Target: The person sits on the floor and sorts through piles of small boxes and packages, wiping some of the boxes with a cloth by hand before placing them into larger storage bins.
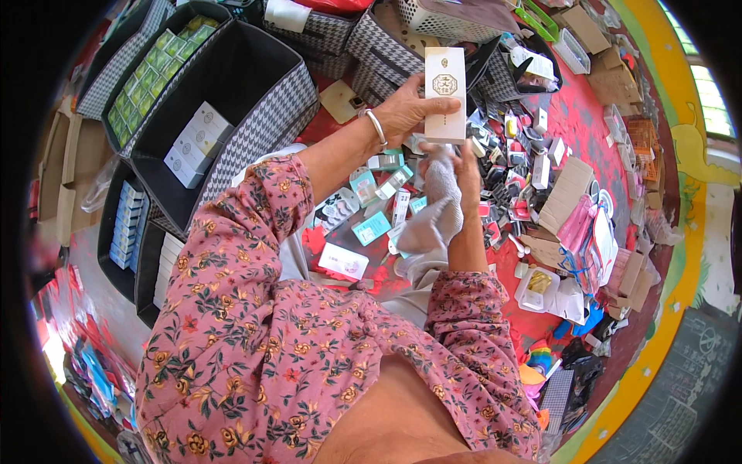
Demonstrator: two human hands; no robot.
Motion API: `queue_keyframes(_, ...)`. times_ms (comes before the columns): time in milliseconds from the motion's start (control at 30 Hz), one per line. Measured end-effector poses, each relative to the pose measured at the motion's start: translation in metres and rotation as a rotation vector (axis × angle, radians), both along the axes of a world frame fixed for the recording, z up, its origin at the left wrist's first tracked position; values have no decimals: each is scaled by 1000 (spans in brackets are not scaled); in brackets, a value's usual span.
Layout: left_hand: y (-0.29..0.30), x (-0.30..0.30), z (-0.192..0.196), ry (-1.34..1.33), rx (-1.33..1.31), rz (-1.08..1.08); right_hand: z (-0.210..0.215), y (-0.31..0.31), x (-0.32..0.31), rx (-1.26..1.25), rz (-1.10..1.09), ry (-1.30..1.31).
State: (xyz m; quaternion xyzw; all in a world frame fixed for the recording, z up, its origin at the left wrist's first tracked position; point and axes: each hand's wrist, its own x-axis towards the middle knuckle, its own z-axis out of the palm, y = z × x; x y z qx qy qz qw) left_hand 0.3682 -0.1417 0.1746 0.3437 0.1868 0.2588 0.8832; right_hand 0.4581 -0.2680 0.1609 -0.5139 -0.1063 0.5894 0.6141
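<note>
My left hand (406, 108) holds a tall white rectangular box (445, 89) upright above the pile; a silver bangle (376, 126) sits on that wrist. Just below the box, my right hand (466, 172) grips a grey cloth (434, 218), which hangs down over my palm and touches the box's lower end. Both forearms wear pink floral sleeves. Under my hands lie many small teal, white and red packets (372, 228) on a red surface.
Houndstooth fabric bins stand at the left: one with white boxes (197, 143), one with green packets (154, 66), one with blue boxes (127, 224). A white basket (444, 23) sits at the top. Cardboard pieces (568, 193), pink bags and more packets spread to the right.
</note>
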Motion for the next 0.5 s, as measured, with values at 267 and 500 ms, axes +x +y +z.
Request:
queue_keyframes(267, 7, 8, -17, 242, 279, 83, 4, 7, 19, 24, -16, -373)
queue_keyframes(500, 36, -46, 16, 203, 90, 185, -12, 10, 24, 31, 73, -609)
